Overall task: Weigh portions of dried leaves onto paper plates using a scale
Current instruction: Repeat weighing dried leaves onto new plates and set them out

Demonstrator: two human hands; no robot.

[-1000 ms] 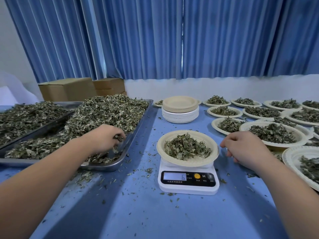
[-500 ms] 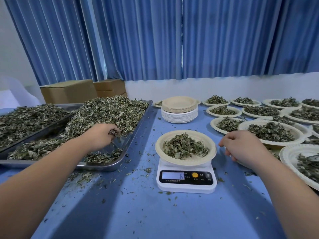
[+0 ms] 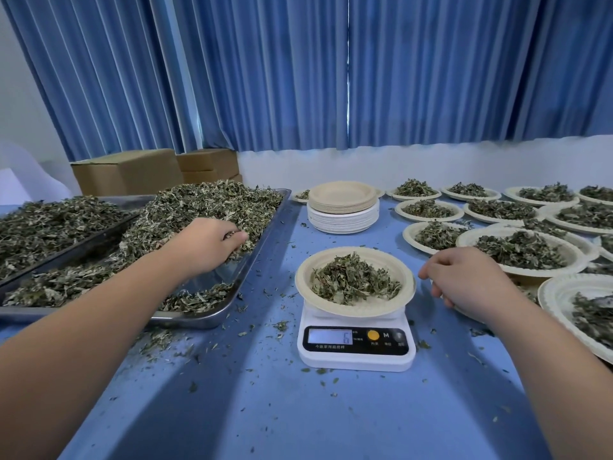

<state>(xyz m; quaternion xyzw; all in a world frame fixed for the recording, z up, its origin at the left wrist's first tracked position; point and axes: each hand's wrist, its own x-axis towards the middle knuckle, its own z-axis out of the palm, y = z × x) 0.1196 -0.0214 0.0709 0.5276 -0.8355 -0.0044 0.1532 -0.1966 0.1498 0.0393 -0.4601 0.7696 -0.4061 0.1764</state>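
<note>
A blue table (image 3: 265, 410) carries everything. On its left lies a long steel tray (image 3: 262, 247), its long axis running away from the person and leaning toward the far right. In it, dried leaves (image 3: 205, 204) are heaped in a crumbly grey-green mound, highest at the far end. A second tray (image 3: 83, 244) of the same stuff lies beside it on the left. To the right stand many filled plates (image 3: 520, 250), round and shallow. A stack of empty paper plates (image 3: 343, 214) sits behind the scale (image 3: 356, 346), a white rectangular one with its display facing the person and reading 6. On it rests a paper plate (image 3: 365, 308), level, holding a loose portion (image 3: 355, 280).

The left hand (image 3: 209, 244) reaches forward, arm extended, knuckles up, its fingers curled down into the mound and closed around a clump. The right hand (image 3: 464, 277) sits just right of the weighed plate, knuckles up, fingers curled under; whether it holds anything cannot be told.
</note>
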